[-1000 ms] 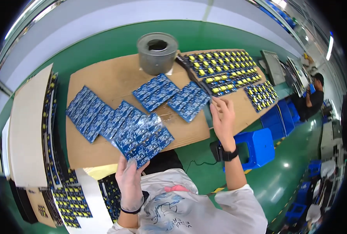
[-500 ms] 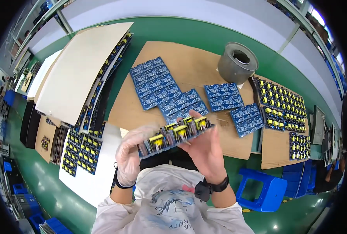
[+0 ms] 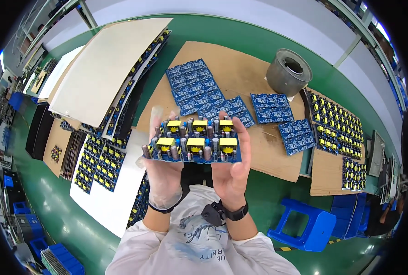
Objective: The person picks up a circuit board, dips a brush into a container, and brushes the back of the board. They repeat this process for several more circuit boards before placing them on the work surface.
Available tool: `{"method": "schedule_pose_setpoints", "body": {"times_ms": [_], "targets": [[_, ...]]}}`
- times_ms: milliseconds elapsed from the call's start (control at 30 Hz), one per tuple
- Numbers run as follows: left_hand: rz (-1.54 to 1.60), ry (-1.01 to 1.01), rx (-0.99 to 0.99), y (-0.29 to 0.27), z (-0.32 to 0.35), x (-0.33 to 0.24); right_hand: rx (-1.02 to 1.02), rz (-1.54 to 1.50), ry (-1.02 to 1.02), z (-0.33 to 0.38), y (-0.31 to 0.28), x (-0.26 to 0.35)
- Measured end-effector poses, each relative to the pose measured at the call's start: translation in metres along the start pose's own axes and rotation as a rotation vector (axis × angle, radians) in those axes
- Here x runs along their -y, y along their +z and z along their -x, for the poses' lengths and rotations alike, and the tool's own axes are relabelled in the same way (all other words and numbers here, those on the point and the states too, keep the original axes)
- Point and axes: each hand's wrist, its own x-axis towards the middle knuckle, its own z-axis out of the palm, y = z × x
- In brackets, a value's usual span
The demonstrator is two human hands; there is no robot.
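- Left hand [image 3: 164, 176], in a thin clear glove: grasping the left end of a circuit board [image 3: 196, 145], fingertips showing behind its far edge.
- Right hand [image 3: 231, 181], no glove seen: holding the same board's right end; one finger runs up along the side edge, thumb near the front corner. Black band [image 3: 236, 213] at the wrist.
- Board held up in front of the torso, over the near side of the cardboard [image 3: 277, 162]; component side in view, two rows of yellow-topped parts, grey cylinders among them.
- Beyond it, blue panels [image 3: 195, 87] on the cardboard, left ones overlapping, two more to the right.
- Grey metal can [image 3: 288, 73] behind those, round opening in its top.
- Far right: boards with yellow parts [image 3: 333, 120], set in rows.
- Left: stack with a pale top sheet [image 3: 107, 68]; more yellow-part boards [image 3: 98, 162] on a white sheet [image 3: 107, 211] below.
- Blue stool [image 3: 305, 224] on the green floor, right.
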Motion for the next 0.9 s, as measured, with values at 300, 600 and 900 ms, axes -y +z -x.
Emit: {"method": "schedule_pose_setpoints", "body": {"times_ms": [300,600,900], "targets": [[-0.167,-0.010,-0.027,0.013,0.014,-0.004,-0.058,-0.194,0.077,0.012,-0.007,0.005],[-0.214,0.104,0.026,0.009,0.021,-0.006,-0.046,-0.341,0.131,0.010,-0.009,-0.004],[-0.339,0.141,0.025,0.003,0.017,-0.015,-0.072,-0.361,0.146,0.008,-0.005,-0.011]]}}
